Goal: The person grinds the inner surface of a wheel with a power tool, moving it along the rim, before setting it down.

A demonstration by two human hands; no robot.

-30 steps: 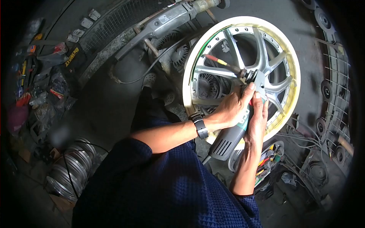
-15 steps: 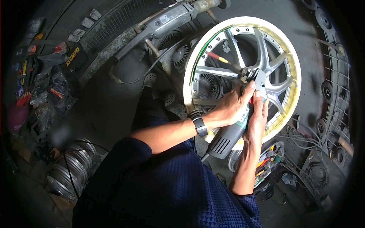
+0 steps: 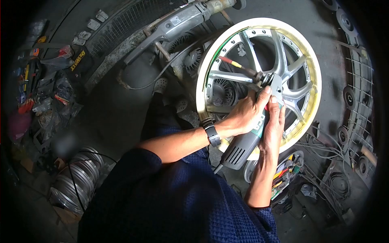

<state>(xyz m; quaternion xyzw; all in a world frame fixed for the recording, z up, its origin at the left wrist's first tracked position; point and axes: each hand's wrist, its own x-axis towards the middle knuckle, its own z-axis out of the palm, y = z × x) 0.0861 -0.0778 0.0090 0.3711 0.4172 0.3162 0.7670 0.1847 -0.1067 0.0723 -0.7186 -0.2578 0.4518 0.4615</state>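
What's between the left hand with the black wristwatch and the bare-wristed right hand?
Left hand to right hand: the grey-and-green power tool, both hands around its body. Visible in the head view.

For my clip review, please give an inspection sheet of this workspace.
Surface: dark grey floor, partly covered.
Job's things: power tool over spoked wheel; red-and-yellow rod by the tool's head.
Clutter: plastic bags at left; mixed tools below the wheel.
Hands: left hand and right hand grip the power tool.
Cables: black cable crosses stacked metal rings.
Surroundings: round discs at right; bystanders, nothing seen.
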